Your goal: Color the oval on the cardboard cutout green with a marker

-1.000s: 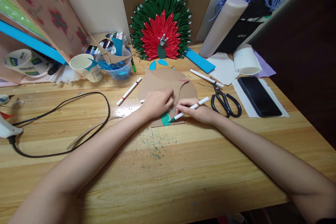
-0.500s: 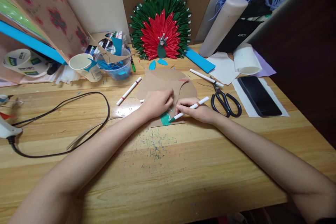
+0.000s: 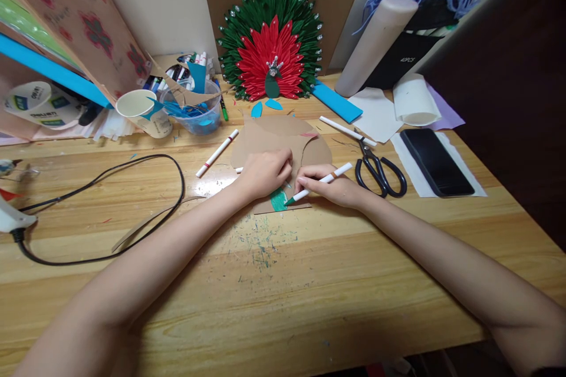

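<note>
- Table (image 3: 354,283): cardboard (image 3: 276,134) lies flat at centre, presumably for firm backing.
- Left hand (image 3: 268,172): loosely curled atop cardboard, apparently steadying it; any grip beneath cannot be told.
- Right hand (image 3: 331,189): fingers closed round white marker (image 3: 327,178), slanted so its green tip meets colouring.
- Green patch (image 3: 277,200): near cardboard edge, between hands.

My left forearm (image 3: 177,235) and right forearm (image 3: 424,241) converge from the near left and near right. Left hand (image 3: 265,172): back upward, fingers curled. Right hand (image 3: 335,191): just right of it, thumb and fingers pinched in a writing grip.
</note>
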Motion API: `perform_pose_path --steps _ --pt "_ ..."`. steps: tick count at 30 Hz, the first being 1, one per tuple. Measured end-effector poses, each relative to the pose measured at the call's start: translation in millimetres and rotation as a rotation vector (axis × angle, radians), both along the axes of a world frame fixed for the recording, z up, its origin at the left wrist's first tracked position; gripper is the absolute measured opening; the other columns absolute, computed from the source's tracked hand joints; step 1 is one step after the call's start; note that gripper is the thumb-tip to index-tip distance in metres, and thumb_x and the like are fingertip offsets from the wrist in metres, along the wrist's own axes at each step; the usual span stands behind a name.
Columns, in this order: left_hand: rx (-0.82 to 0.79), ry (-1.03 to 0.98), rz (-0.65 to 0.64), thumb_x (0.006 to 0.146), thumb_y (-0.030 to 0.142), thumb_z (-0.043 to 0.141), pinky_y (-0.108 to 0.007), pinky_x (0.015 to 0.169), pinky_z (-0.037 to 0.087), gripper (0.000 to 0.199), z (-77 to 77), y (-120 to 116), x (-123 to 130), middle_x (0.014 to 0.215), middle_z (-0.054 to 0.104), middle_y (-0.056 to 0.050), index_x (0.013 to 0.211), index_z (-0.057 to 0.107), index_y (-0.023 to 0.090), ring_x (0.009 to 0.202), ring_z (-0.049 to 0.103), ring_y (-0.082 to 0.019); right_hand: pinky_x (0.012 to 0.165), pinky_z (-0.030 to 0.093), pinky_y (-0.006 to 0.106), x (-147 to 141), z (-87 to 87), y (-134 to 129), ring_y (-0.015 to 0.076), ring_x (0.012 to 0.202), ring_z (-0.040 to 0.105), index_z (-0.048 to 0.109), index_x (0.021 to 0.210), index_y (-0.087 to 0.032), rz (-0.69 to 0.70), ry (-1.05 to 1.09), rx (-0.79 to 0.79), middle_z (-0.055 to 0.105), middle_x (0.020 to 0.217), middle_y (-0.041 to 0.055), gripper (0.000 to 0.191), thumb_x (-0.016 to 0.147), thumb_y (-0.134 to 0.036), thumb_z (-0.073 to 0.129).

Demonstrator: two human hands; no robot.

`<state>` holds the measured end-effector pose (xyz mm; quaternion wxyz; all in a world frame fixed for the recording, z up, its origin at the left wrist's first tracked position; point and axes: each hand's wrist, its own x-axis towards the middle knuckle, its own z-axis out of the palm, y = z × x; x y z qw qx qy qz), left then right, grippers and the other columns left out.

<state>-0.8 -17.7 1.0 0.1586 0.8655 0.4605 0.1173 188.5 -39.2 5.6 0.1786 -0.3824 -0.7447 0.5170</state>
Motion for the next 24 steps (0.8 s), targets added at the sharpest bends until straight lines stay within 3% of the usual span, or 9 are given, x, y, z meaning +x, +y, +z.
perform_pose_path --steps 24 --pt "0.003 0.015 0.009 0.089 0.028 0.034 -0.027 0.064 0.038 0.025 1.5 -0.9 0.0 0.084 0.068 -0.006 0.092 0.056 0.018 0.075 0.061 -0.017 0.059 0.038 0.025 0.2 0.1 0.0 0.0133 0.067 0.053 0.062 0.075 -0.016 -0.001 -0.006 0.002 0.062 0.074 0.0029 0.032 0.091 -0.039 0.048"
